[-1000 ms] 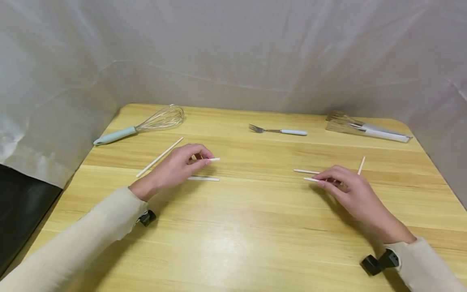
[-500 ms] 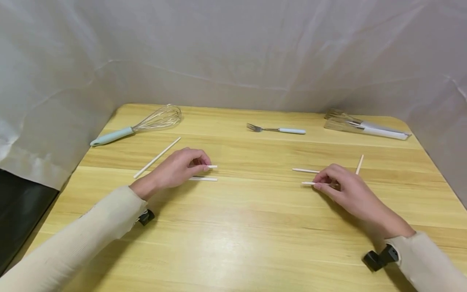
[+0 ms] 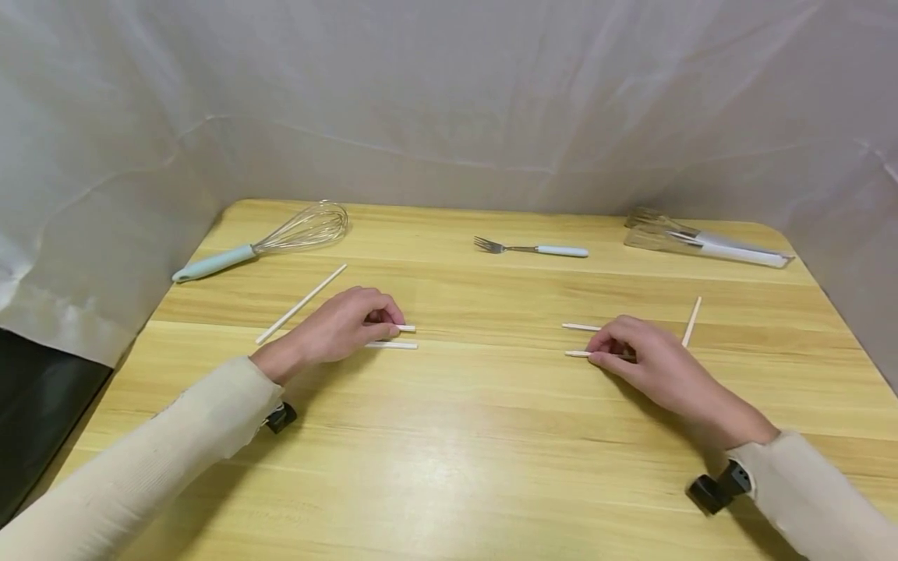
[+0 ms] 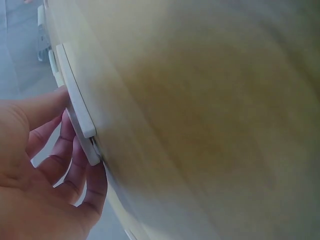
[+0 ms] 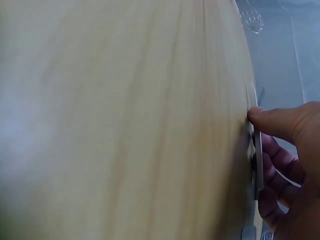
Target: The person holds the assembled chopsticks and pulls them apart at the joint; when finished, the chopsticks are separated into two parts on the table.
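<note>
My left hand (image 3: 344, 323) pinches a thin white stick (image 3: 407, 328) between thumb and fingers, most of it hidden. A second white stick (image 3: 396, 344) lies on the near side, almost parallel; the left wrist view shows the two sticks (image 4: 77, 95) side by side. At the right, my right hand (image 3: 648, 362) pinches another thin stick with a tapered tip (image 3: 578, 354). Just beyond it lies a similar pale stick (image 3: 581, 326), partly behind the fingers. Curled fingers stand behind the held stick (image 5: 258, 165) in the right wrist view.
One loose white stick (image 3: 302, 304) lies slantwise at left, another (image 3: 691, 321) at right. Along the back are a whisk (image 3: 259, 243), a fork (image 3: 533, 250) and a clear-wrapped utensil with a white handle (image 3: 708, 241). Grey cloth (image 3: 449, 101) hangs behind the wooden table (image 3: 449, 483).
The left hand's stick has come nearer to the person, closer to the lying one. My right hand has moved its stick slightly nearer, then to the left, beside the lying one.
</note>
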A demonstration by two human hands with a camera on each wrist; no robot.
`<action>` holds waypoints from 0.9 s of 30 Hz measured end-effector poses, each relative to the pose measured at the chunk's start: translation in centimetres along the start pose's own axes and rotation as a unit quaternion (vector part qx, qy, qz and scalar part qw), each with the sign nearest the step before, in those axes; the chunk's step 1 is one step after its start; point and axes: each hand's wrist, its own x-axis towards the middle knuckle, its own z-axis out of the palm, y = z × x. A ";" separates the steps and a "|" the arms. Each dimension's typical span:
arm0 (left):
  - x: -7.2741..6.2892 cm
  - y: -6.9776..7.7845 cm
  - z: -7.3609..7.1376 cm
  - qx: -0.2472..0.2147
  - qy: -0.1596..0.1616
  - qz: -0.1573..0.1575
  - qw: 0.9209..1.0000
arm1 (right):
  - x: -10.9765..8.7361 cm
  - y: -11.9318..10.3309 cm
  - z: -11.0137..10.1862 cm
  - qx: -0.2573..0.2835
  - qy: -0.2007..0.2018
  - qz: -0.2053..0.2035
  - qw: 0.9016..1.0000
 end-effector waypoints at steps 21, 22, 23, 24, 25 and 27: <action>-1.6 -0.7 -1.8 0.007 0.032 -0.038 0.999 | 0.7 -0.2 0.1 0.002 -0.007 0.009 1.000; -2.0 -1.0 -2.3 0.013 0.039 -0.044 0.998 | 0.8 -0.2 0.1 0.001 -0.006 0.009 1.000; -2.4 -1.3 -2.7 0.017 0.046 -0.049 0.998 | 0.8 -0.1 0.1 -0.001 -0.005 0.010 1.000; -2.8 -1.6 -3.1 0.020 0.052 -0.056 0.997 | 0.8 -0.1 0.1 -0.002 -0.005 0.011 1.000; -3.3 -1.9 -3.6 0.024 0.058 -0.062 0.996 | 0.8 -0.1 0.0 -0.003 -0.006 0.012 1.000; -4.3 -2.7 -4.3 0.029 0.069 -0.070 0.995 | 0.7 -0.1 0.0 -0.004 -0.008 0.013 1.000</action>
